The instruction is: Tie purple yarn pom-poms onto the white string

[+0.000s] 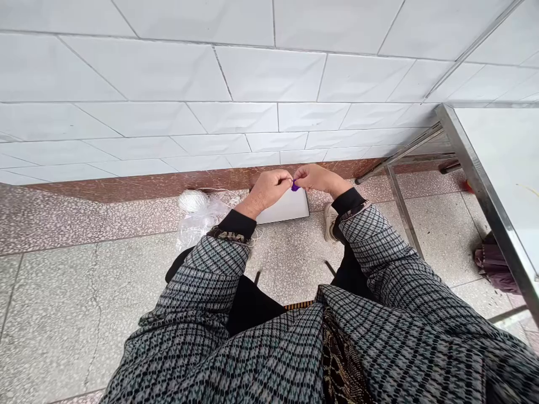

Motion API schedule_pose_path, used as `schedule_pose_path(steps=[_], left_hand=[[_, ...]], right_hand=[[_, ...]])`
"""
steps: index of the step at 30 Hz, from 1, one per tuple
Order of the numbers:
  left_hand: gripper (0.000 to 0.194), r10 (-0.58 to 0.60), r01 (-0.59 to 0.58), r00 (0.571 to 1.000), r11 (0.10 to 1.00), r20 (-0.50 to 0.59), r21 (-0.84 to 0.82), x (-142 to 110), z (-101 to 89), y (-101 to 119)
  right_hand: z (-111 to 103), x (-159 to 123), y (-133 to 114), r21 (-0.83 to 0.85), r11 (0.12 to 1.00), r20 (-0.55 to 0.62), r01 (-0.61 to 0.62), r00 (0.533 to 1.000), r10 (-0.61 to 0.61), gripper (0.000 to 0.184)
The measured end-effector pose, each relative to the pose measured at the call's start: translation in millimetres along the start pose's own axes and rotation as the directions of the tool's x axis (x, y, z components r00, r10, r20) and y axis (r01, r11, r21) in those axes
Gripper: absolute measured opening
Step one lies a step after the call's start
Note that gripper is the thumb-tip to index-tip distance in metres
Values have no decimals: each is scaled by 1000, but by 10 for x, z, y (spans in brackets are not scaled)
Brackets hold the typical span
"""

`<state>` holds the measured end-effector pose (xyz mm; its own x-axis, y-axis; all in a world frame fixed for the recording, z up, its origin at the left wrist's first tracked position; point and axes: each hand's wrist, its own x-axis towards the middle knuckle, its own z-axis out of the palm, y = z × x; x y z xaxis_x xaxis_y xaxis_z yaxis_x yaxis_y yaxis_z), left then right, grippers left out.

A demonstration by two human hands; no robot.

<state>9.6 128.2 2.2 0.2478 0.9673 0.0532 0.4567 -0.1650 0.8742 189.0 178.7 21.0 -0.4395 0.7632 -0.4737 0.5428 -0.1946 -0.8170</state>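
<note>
So the place was a tiled spot, white tiles on the wall (261,73) in front of you, a reddish-brown marble skirting (138,188) along the bottom and speckled floor (54,292) with a crack running through it on your left. You had both arms out in front, in a checked jacket (202,275) with black cuffs, and your hands met near the middle of the view. The small purple piece (295,186) was right between them. Your right hand (318,178) had its fingers pinched closed on it, and your left hand (269,189) had thumb and forefinger gripping its other side, though it was too tiny to tell exactly which bit each one had. Below your hands was a shallow white box (284,209) with a dark edge, and near it to the left a ball of white yarn (192,200) beside a clear plastic bag (202,221). Off to your right stood a metal-framed table (480,163), with some dark purple fabric (497,261) down below it. Your right shoe (330,221) was light coloured.
</note>
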Motion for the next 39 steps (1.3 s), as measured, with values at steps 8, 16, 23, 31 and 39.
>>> schedule_pose_path(steps=[8,16,23,31,39], left_hand=[[19,-204,150,963,949,-175,-278,46,145,-40],[6,-371,226,898,849,-236,-477,64,170,34],[4,-375,253,903,858,-210,-446,52,96,45],[5,-359,261,912,881,-197,-395,56,62,19],[5,-346,265,928,874,-141,-407,22,60,54]], right_hand=[[117,92,-2,738,667,-104,99,994,-33,21],[265,66,-38,838,542,-69,61,998,-7,25],[216,63,-33,758,652,-35,-19,997,69,19],[116,13,-84,664,747,-73,24,997,34,15],[125,76,-36,582,809,-155,83,988,11,19]])
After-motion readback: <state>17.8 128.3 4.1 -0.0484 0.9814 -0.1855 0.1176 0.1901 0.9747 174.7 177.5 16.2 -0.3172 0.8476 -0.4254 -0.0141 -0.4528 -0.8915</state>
